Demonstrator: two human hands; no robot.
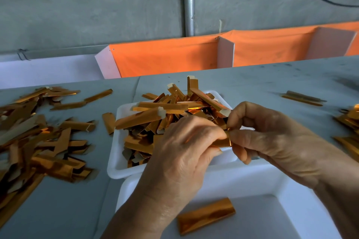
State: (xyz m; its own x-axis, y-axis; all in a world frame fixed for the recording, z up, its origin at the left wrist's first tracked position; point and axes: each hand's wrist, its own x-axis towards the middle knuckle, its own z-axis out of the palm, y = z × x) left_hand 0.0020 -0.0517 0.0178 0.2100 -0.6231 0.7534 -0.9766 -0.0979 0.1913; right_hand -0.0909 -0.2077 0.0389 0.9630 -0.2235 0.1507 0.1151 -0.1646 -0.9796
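My left hand (182, 145) and my right hand (272, 137) both pinch one small gold foil card piece (223, 141) between them, above the near edge of a white tray (116, 153). The piece is mostly hidden by my fingers. The tray is heaped with several folded gold foil pieces (155, 116). Below my hands sits a second white tray (262, 184) holding one folded gold piece (206, 215).
A large loose pile of flat gold pieces (35, 137) covers the grey table (252, 81) at left. More gold pieces (347, 122) lie at the right edge, and a few strips (303, 98) at the far right. Orange cloth bins (165, 58) line the back.
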